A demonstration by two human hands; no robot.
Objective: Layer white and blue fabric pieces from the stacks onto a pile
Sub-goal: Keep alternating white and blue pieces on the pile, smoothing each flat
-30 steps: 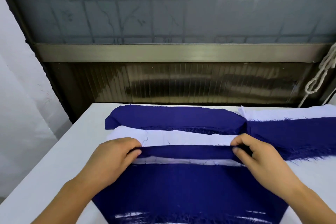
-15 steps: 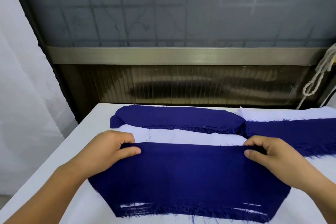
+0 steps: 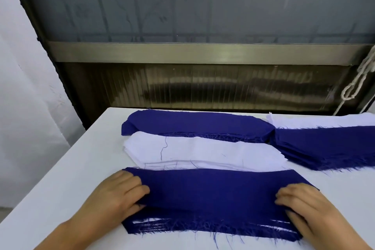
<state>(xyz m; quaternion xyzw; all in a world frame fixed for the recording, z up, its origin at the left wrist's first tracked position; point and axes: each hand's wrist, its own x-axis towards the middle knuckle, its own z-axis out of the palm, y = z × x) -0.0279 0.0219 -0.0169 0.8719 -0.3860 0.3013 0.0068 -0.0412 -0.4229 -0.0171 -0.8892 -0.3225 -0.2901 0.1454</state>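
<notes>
White worktop by a dark window. Top blue piece lies long side L-to-R on the near pile. Left hand and right hand each pinch one end. White stack sits just behind, about as near to both hands.

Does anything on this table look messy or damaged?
Mostly tidy. The blue piece under both hands has a ragged near edge with loose threads, and a stray dark thread lies on the white stack.

Navy top piece, white stack, white table.
</notes>
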